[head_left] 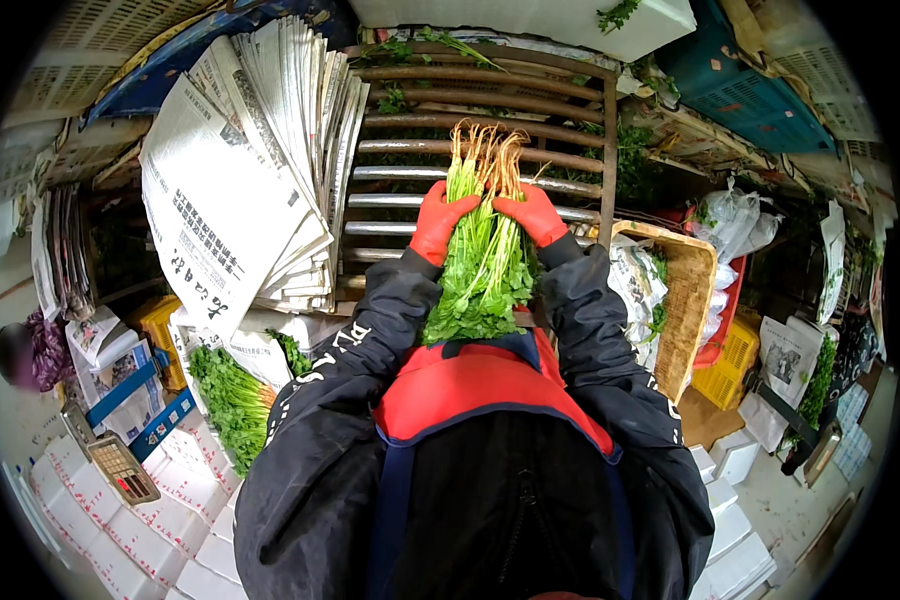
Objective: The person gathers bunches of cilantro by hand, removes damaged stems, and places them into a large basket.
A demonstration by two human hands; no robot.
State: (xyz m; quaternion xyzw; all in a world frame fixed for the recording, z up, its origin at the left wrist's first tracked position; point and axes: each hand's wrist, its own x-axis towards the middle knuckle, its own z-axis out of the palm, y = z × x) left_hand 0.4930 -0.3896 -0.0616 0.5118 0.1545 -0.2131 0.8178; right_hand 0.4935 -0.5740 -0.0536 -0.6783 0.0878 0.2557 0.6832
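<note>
A bunch of leafy green herbs (480, 285), perhaps coriander or celery, is held over the slatted metal rack (390, 147). Its pale brown roots point away from me and its leaves hang toward my red apron. My left hand (437, 222), in a red glove, is closed around the left side of the stems. On the right side, my right hand (536, 214), gloved alike, grips the same bunch. Both thumbs lie on top of the stems, near each other. The undersides of my fingers are hidden.
A fanned stack of newspapers (235, 190) covers the rack's left part. More greens (225, 400) lie at lower left beside a scale (122, 470). To the right stand a tan crate (685, 300) and a red basket (715, 335). White foam boxes (120, 530) surround me.
</note>
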